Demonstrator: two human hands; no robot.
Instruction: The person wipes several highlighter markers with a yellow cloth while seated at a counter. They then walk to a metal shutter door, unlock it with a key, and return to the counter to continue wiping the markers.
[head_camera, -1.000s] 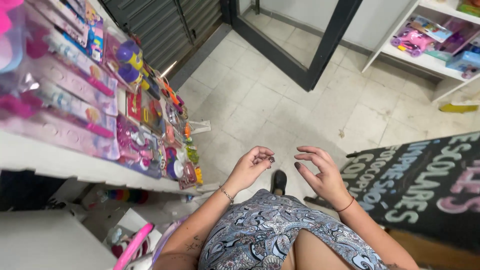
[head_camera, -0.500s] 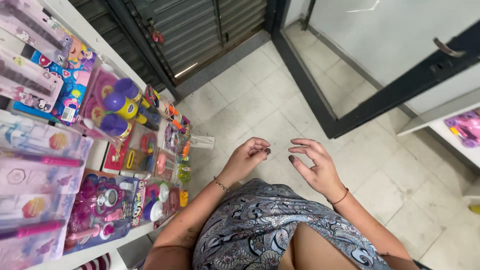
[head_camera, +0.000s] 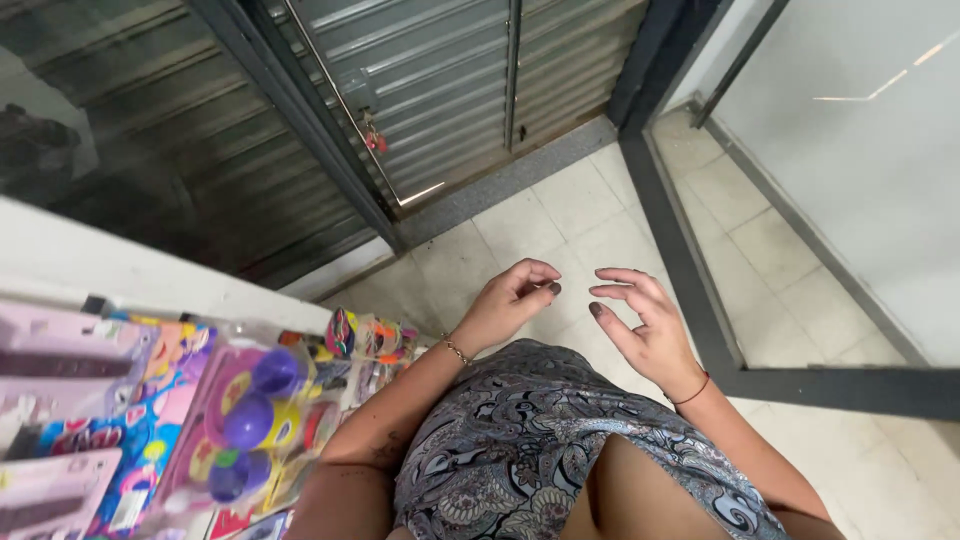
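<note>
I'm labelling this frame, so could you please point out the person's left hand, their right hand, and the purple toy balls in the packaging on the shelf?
left hand (head_camera: 510, 300), head view, on the back of the hand.
right hand (head_camera: 645, 330), head view, on the palm.
purple toy balls (head_camera: 248, 420), head view, on the middle ball.

On my left a white display shelf (head_camera: 110, 270) carries packaged toys lying flat: a pack with purple balls (head_camera: 250, 420), pink boxed sets (head_camera: 60, 360) at the far left edge, and small colourful packs (head_camera: 365, 335) at its right end. Beyond it I see pale floor tiles (head_camera: 560, 215).
</note>
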